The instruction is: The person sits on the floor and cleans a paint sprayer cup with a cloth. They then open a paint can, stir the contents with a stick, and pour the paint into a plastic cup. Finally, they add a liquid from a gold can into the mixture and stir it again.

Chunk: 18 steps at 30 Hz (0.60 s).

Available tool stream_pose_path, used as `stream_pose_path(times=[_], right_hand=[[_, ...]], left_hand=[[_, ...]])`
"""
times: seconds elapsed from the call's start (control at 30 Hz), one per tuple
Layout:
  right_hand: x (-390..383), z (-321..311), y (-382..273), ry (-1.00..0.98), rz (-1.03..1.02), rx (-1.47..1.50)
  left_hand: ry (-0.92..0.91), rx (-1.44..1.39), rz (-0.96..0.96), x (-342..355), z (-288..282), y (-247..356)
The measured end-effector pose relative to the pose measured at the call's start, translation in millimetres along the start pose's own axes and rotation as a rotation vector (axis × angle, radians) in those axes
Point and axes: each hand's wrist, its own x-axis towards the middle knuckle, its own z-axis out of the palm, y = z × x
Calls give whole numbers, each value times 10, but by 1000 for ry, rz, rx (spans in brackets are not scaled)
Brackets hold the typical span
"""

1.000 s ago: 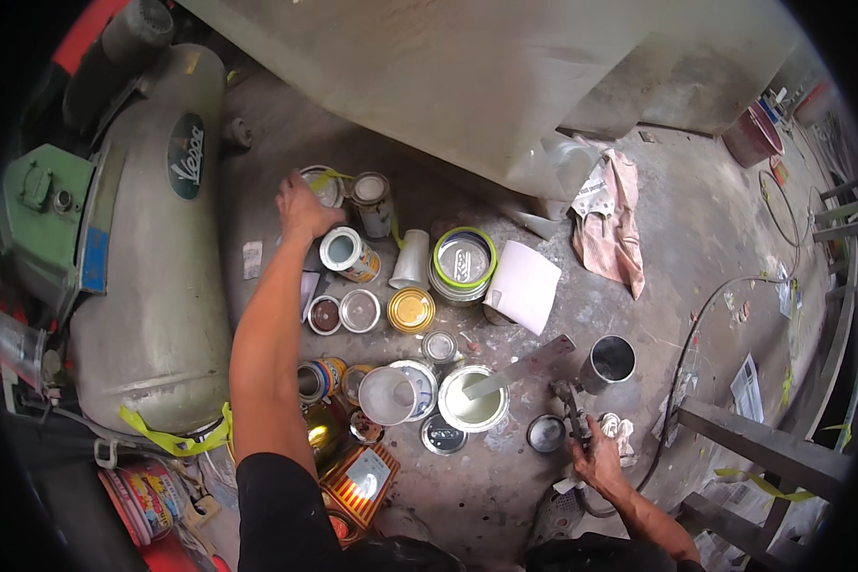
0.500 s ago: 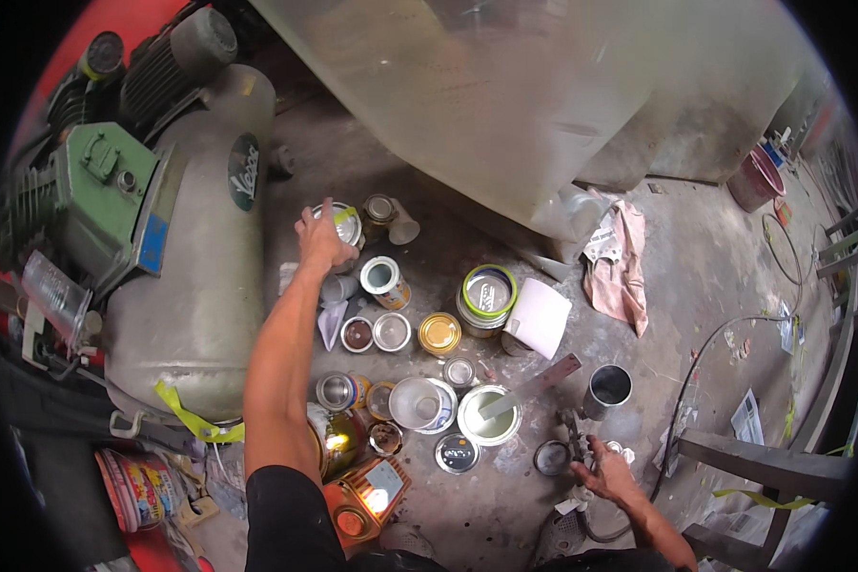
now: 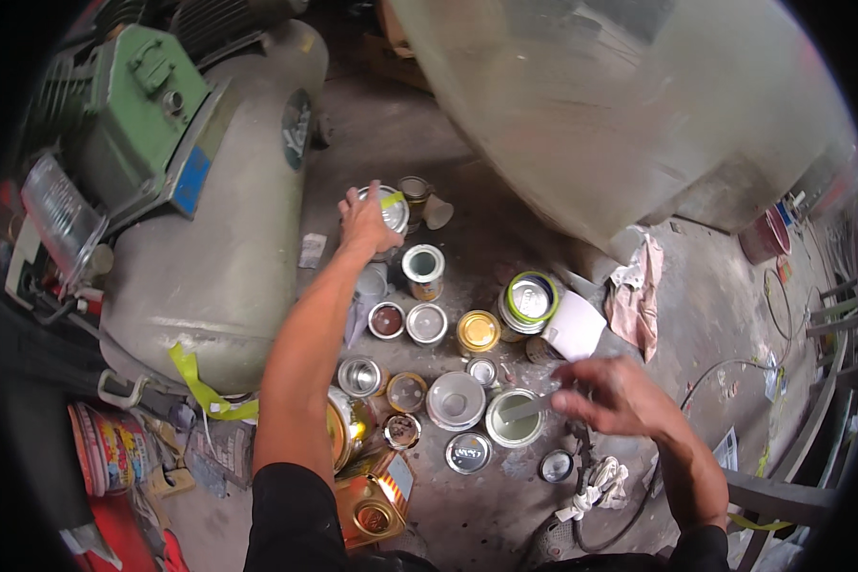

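My left hand (image 3: 365, 224), arm stretched forward, grips a round silver-topped can (image 3: 389, 208) with yellow-green tape on its top. Right beside that can stands another small can (image 3: 414, 188), with a cup (image 3: 438, 212) on its side. My right hand (image 3: 615, 396), slightly blurred, is closed at the upper end of a flat metal strip (image 3: 526, 408). The strip's lower end rests in a white open can of grey-green paint (image 3: 513, 431); my fingers hide its upper end. The dark cup seen earlier is hidden from view.
Between my arms stand several paint cans and cups, including a gold-lidded can (image 3: 478, 331) and a green-rimmed can (image 3: 531, 297). A grey compressor tank (image 3: 219, 248) fills the left. A large pale panel (image 3: 629, 105) hangs ahead. A hose (image 3: 705, 377) and metal frame (image 3: 782, 491) lie to the right.
My right hand has risen from near the hose and round lid on the floor to the metal strip. My left hand stays on the taped can. The whole view has shifted.
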Motion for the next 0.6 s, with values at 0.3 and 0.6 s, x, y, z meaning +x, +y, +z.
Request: stream_pose_path(times=[0.3, 0.6], right_hand=[[1631, 1352, -167, 152, -386, -229], [3268, 2797, 292, 116, -273, -340]], left_hand=[[98, -126, 35, 228, 8, -258], [82, -468, -338, 128, 10, -55]])
